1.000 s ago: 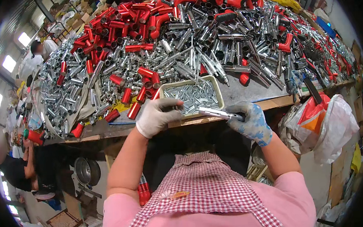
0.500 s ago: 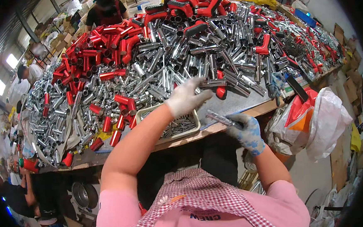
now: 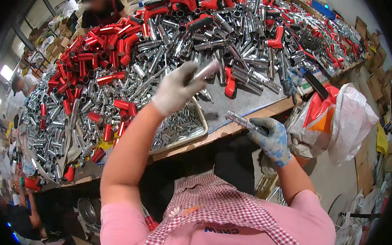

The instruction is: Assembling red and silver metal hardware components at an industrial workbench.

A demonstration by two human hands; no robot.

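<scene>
My left hand, in a white glove, is closed around a shiny metal tube above the table; motion smears both a little. My right hand, in a white and blue glove, grips a slim silver metal part just past the table's front edge. Its inner end is hidden by the fingers. Below my left forearm stands a white tray of small metal pins. A red handle lies on the table to the right of the tube.
A big heap of chrome tubes and red tubes covers the table. White and red plastic sacks bulge beside its right front edge. A person is across the table; another is at far left.
My left hand has moved left and up, and a metal tube is now in its grip. My right hand still holds its part, slightly further right. The whole view has shifted a little.
</scene>
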